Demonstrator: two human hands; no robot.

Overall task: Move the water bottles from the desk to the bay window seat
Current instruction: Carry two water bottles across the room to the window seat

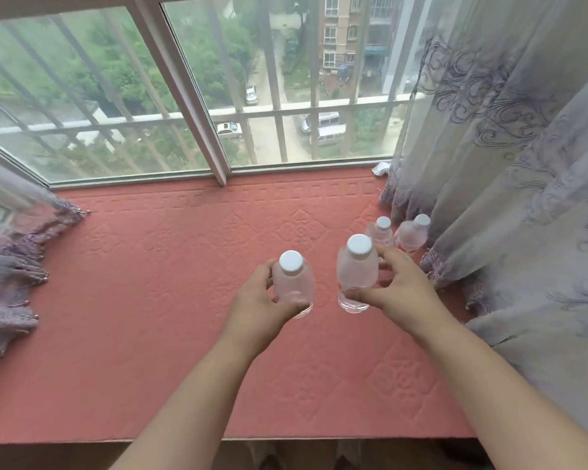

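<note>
My left hand (257, 298) grips a clear water bottle with a white cap (292, 283), upright over the red quilted bay window seat (143, 300). Just to its right, my right hand (399, 288) holds a second clear bottle (357, 266), also upright, its base at or just above the cushion. Two more capped bottles stand on the seat behind my right hand, one (381, 232) beside the other (413, 234), close to the curtain. The desk is out of view.
A grey patterned curtain (510, 198) hangs along the right side, its hem on the seat. Another curtain bunch (11, 266) lies at the left. Barred windows (190, 96) close the back. A small white crumpled thing (381, 167) sits in the back right corner.
</note>
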